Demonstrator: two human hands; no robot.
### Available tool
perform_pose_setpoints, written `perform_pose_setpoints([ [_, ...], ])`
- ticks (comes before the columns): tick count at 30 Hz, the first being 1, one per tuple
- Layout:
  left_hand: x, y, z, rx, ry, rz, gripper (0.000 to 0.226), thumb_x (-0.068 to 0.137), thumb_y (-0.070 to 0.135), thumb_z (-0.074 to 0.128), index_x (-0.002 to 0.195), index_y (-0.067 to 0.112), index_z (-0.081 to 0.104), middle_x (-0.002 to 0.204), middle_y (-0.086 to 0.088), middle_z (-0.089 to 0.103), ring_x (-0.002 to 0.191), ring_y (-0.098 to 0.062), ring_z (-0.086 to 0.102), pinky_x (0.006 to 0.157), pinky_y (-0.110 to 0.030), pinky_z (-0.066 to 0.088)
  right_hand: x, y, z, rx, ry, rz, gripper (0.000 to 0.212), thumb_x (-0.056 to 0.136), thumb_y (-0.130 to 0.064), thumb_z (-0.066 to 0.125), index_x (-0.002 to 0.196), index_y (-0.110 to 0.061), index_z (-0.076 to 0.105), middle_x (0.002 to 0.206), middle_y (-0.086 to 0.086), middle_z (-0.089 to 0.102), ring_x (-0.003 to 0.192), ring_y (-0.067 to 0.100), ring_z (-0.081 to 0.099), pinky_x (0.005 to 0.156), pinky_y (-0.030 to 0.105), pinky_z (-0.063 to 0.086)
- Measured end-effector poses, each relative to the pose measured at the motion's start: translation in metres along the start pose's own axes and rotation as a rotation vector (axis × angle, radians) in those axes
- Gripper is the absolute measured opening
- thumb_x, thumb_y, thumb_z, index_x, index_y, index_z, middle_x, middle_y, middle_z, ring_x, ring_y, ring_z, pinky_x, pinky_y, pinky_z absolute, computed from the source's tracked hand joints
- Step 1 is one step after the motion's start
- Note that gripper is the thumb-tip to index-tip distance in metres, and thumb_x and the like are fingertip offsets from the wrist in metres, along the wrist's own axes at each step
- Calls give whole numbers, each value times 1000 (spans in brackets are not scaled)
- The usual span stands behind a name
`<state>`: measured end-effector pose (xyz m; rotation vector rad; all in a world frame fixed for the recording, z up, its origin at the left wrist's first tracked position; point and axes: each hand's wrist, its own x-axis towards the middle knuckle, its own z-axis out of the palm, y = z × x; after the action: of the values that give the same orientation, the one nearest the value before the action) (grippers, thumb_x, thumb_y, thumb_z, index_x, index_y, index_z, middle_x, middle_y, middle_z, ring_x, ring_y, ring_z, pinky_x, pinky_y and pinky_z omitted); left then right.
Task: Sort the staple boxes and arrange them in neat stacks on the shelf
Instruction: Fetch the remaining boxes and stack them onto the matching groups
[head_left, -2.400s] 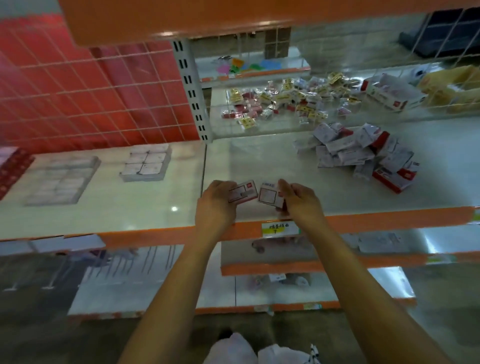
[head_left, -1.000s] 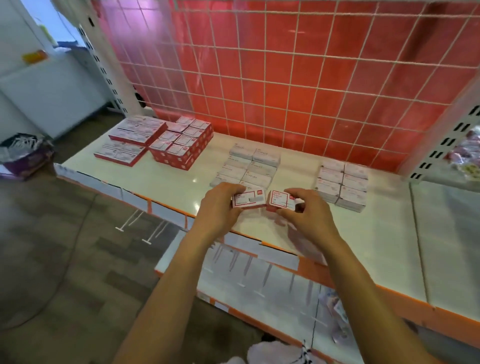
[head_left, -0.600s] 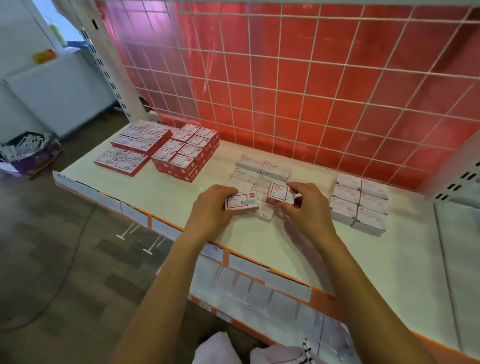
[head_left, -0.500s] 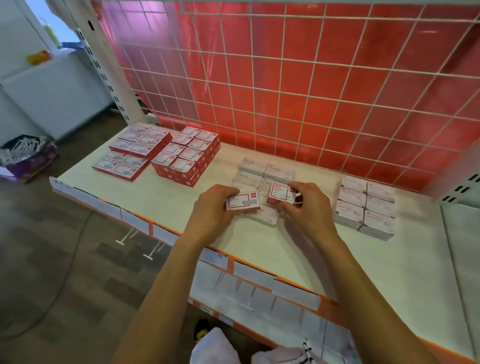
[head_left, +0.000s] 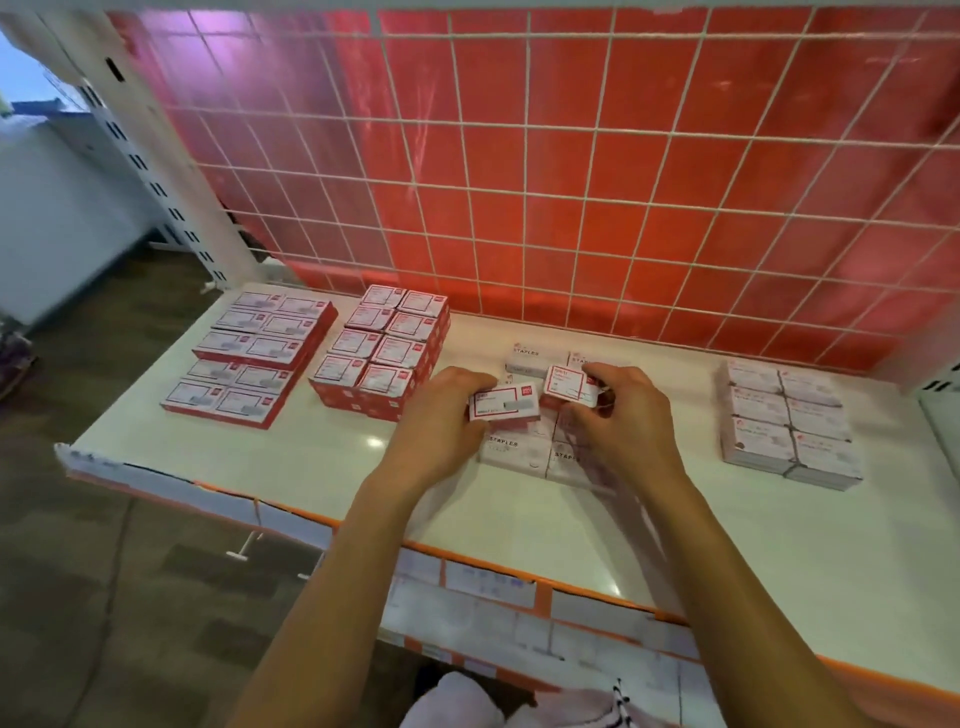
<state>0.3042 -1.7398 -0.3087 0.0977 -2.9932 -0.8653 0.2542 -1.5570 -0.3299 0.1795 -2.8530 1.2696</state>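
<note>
Shelf (head_left: 322, 467) carrying red stacks (head_left: 379, 358) at left, centre white stack (head_left: 514, 449) and right white stack (head_left: 784, 426), bare surface between groups. Over the centre one, the left hand (head_left: 441, 415) grips a first staple box (head_left: 503, 404); the right hand (head_left: 618, 415) pinches a second staple box (head_left: 570, 384). Advised: match labels, square edges flush, keep off the front edge

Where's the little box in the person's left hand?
Head view, centre: the small red-and-white cardboard staple box is held in the left hand, over the white stack of boxes, beside a similar box in the right hand.
</note>
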Motion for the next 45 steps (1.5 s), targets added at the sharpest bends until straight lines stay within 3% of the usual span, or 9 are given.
perform_pose_setpoints([
  [4, 1, -19, -15, -5, 13, 21, 46, 87, 11, 66, 131, 17, 56, 127, -4, 57, 113, -18, 54, 100, -30, 43, 1, -16, 14, -30, 2, -12, 52, 83, -18, 70, 132, -16, 53, 128, 7, 55, 113, 22, 54, 98, 34, 47],
  [10, -3, -52, -45, -50, 47, 34, 45, 85, 13, 68, 129, 16, 58, 123, -6, 59, 114, -22, 54, 100, -33, 42, -6, -50, 43, -24, 65, -48, 50, 84, -20, 70, 131, -16, 55, 123, 8, 58, 100, 15, 55, 88, 22, 42],
  [18, -5, -82, -68, -105, 22, 91, 50, 83, 9, 70, 131, 17, 56, 127, -2, 57, 115, -19, 55, 102, -39, 45, -25, -72, 69, -11, 147, 15, 53, 81, -23, 73, 131, -16, 56, 123, 8, 58, 102, 19, 57, 89, 28, 46],
  [21, -8, -87, -71, -116, 30, 92, 50, 84, 9, 69, 131, 17, 55, 129, -2, 55, 116, -18, 54, 103, -36, 45, -32, -73, 72, -5, 116, 2, 54, 80, -26, 74, 130, -18, 56, 120, 7, 59, 97, 16, 56, 84, 20, 42],
  [25, -14, -91, -77, -130, 72, 59, 49, 84, 8, 68, 131, 16, 55, 129, -3, 55, 114, -20, 55, 99, -39, 48, -38, -80, 78, -10, 61, -11, 54, 79, -23, 75, 129, -15, 57, 119, 7, 58, 98, 18, 56, 85, 24, 44],
  [29, -24, -99, -86, -136, 131, 2, 49, 84, 8, 69, 130, 16, 56, 128, -4, 56, 111, -20, 58, 95, -31, 50, -46, -89, 90, -43, -28, -57, 46, 80, -21, 74, 123, -17, 60, 109, 7, 58, 88, 16, 52, 77, 24, 42],
  [34, -34, -115, -91, -121, 172, -57, 48, 84, 12, 70, 129, 17, 57, 125, -4, 58, 111, -22, 58, 97, -43, 48, -58, -96, 109, -56, -110, -75, 38, 79, -24, 71, 117, -23, 64, 110, 0, 60, 91, 14, 56, 71, 22, 42],
  [41, -16, -136, -100, -94, 165, -17, 49, 84, 11, 69, 131, 17, 57, 126, -4, 57, 110, -20, 58, 97, -31, 45, -62, -104, 140, -34, -132, 9, 40, 77, -24, 73, 114, -21, 58, 110, -1, 62, 96, 14, 59, 80, 30, 51],
  [45, -4, -146, -107, -92, 128, 28, 48, 85, 11, 68, 131, 18, 56, 125, -3, 56, 110, -19, 57, 95, -25, 41, -60, -112, 151, 16, -96, 105, 40, 80, -28, 73, 111, -21, 49, 107, -3, 64, 92, 14, 62, 77, 31, 54],
])
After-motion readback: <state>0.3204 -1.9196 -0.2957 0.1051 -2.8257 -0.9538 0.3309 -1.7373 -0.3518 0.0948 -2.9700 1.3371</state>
